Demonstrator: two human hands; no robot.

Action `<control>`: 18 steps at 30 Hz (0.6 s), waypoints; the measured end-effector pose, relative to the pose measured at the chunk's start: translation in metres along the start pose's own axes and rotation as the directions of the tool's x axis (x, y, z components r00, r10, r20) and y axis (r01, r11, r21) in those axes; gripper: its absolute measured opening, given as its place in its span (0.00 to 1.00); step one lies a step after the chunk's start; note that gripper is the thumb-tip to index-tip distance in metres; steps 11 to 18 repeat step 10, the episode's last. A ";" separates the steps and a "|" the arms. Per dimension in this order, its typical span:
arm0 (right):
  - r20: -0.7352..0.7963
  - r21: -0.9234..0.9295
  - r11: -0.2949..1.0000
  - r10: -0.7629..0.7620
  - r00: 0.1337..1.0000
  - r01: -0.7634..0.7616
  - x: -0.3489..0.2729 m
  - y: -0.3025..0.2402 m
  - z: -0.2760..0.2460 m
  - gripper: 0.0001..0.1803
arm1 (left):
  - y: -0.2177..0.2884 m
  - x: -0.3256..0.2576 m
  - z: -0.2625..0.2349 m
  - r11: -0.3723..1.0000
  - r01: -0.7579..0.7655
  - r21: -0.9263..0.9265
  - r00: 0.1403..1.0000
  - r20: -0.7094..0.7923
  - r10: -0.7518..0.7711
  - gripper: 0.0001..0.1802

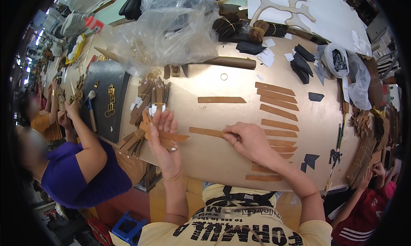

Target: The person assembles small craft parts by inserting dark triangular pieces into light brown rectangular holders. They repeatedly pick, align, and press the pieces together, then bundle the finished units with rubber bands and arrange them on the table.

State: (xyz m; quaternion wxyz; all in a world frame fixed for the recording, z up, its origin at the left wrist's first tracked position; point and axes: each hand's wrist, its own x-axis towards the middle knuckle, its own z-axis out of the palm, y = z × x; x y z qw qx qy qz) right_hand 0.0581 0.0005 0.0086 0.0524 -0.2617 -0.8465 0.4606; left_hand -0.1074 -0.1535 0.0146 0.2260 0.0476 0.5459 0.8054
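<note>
My left hand (166, 154) is turned palm up with its fingers curled, holding a few tan leather strips (174, 136) that fan out past the thumb. My right hand (248, 139) pinches the right end of another brown leather strip (204, 131) lying on the tan table. Above that one, a single leather strip (221, 100) lies flat with a pointed end. To the right is a column of several similar leather strips (278, 112), some partly hidden under my right forearm. Beside my left hand are bundles of brown strips (147, 94) with white tags.
A clear plastic bag (175, 36) covers the back left, near a dark wooden rod (231, 62). A black board (102, 96) bears gold buckles (111, 94) and a hammer (92, 111). Dark leather pieces (302, 64) lie back right. A co-worker in purple (85, 169) sits at left.
</note>
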 end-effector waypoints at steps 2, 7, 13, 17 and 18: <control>-0.001 -0.014 1.000 0.015 1.000 -0.015 -0.002 -0.003 0.005 0.10 | 0.004 -0.003 0.003 0.997 0.055 -0.045 0.996 0.067 -0.052 0.29; -0.145 -0.195 0.981 -0.051 0.988 0.022 -0.010 -0.013 0.006 0.10 | -0.006 -0.011 0.024 0.871 0.398 -0.289 0.876 0.402 -0.267 0.31; -0.261 -0.198 0.979 -0.096 0.961 0.044 -0.012 -0.012 0.001 0.10 | -0.016 -0.015 0.033 0.869 0.451 -0.201 0.837 0.433 -0.334 0.34; -0.261 -0.198 0.979 -0.096 0.961 0.044 -0.012 -0.012 0.001 0.10 | -0.016 -0.015 0.033 0.869 0.451 -0.201 0.837 0.433 -0.334 0.34; -0.261 -0.198 0.979 -0.096 0.961 0.044 -0.012 -0.012 0.001 0.10 | -0.016 -0.015 0.033 0.869 0.451 -0.201 0.837 0.433 -0.334 0.34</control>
